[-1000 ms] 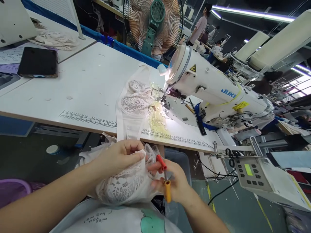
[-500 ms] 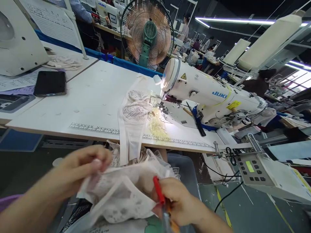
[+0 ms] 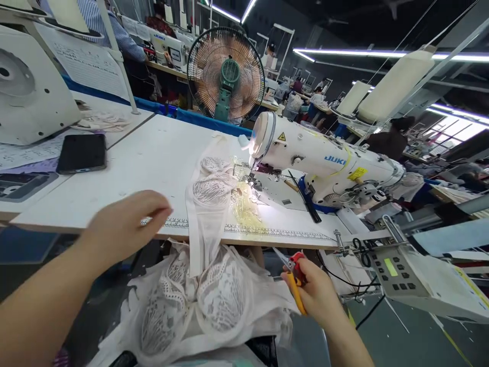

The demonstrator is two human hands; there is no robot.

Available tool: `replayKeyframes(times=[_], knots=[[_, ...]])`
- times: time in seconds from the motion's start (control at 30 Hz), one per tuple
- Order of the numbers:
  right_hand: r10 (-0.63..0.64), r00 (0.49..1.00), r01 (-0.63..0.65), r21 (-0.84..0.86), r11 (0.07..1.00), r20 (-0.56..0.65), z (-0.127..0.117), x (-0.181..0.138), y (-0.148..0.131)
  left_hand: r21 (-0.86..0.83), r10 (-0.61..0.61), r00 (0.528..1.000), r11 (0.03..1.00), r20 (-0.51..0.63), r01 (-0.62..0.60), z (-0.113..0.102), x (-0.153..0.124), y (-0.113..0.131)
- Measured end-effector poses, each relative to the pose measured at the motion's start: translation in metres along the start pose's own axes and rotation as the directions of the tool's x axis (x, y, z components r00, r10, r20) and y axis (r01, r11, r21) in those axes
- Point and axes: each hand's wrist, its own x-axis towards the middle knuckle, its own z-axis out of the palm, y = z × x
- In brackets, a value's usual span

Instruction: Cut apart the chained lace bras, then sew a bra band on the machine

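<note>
My left hand point(image 3: 128, 224) hovers over the table's front edge, left of a white lace bra point(image 3: 212, 188). Its fingers curve forward with the thumb a little apart, and nothing shows between them. That bra lies partly under the sewing machine's needle area, with one end hanging over the edge. In my right hand point(image 3: 319, 290) is a pair of scissors point(image 3: 296, 278) with red and orange handles, blades pointing up and left. Below the edge, more white lace bras point(image 3: 221, 300) lie in a pile, between my two hands.
A white sewing machine point(image 3: 305, 153) stands on the table point(image 3: 153, 153), with a black-handled tool point(image 3: 309, 201) beside it. A phone point(image 3: 82, 153) lies at left. Behind the table stands a fan point(image 3: 229, 76). A control box point(image 3: 405, 275) juts out at right.
My left hand has let go of the bra in my lap and moved up to the table edge. My right hand has shifted right and up with the scissors. The bra now lies on the pile.
</note>
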Motion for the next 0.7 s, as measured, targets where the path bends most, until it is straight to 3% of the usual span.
replayKeyframes(times=[0.07, 0.13, 0.23, 0.47, 0.6, 0.7], knots=[[-0.059, 0.998, 0.059, -0.047, 0.997, 0.015, 0.005, 0.005, -0.003, 0.301, 0.151, 0.976, 0.934, 0.159, -0.194, 0.019, 0.036, 0.01], [-0.088, 0.995, 0.092, -0.079, 0.993, 0.051, 0.011, 0.009, -0.01, 0.337, 0.223, 0.946, 0.894, 0.236, -0.295, 0.033, 0.062, 0.017], [-0.083, 0.989, 0.092, -0.08, 0.993, 0.119, 0.022, 0.016, -0.02, 0.376, 0.284, 0.92, 0.848, 0.27, -0.372, 0.041, 0.075, 0.024], [-0.088, 0.985, 0.045, 0.273, 0.961, 0.147, 0.053, 0.043, -0.041, 0.347, 0.341, 0.862, 0.811, 0.375, -0.471, 0.046, 0.037, 0.032], [-0.114, 0.976, 0.007, 0.49, 0.872, 0.188, 0.075, 0.056, -0.058, 0.058, 0.441, 0.837, 0.874, 0.324, -0.483, 0.057, 0.005, 0.039], [-0.127, 0.968, -0.05, 0.663, 0.747, 0.216, 0.087, 0.061, -0.068, -0.111, 0.531, 0.803, 0.846, 0.27, -0.522, 0.062, -0.017, 0.048]])
